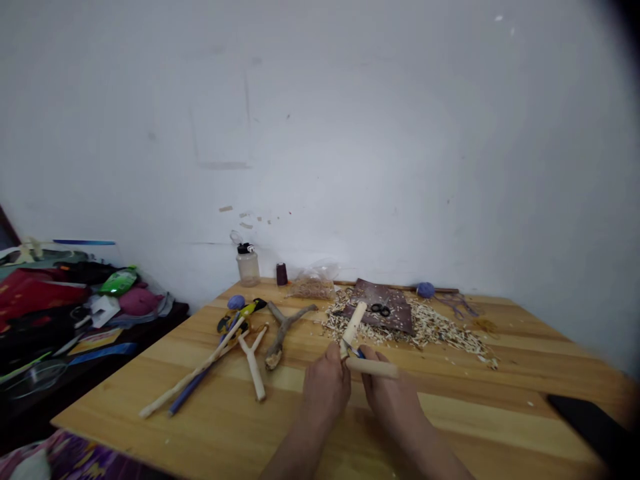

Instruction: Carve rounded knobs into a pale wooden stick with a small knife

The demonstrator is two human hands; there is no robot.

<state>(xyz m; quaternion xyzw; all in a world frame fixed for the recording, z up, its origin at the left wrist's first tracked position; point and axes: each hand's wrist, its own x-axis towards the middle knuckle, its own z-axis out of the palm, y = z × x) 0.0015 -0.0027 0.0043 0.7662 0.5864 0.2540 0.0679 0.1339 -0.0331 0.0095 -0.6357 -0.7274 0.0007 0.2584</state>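
Nearest us are our two bare hands above a wooden table. Our left hand is clamped on a peeled, forked piece of wood, one pale arm pointing up and away, the other lying across to the right, in front of our right hand. Those right fingers are closed on a small blue tool, mostly hidden, at the fork; we cannot tell its full shape

At the right edge lies a flat black object. To the left, a long pale stick and a purple stick lie close together, then a smaller peeled fork and a brown forked branch

Beyond our hands, pale wood shavings spread over the tabletop and onto a brown sheet, where black-handled scissors rest. Farther back we find a purple yarn ball, a clear bag, a dark spool and a clear bottle, all before a scuffed white wall
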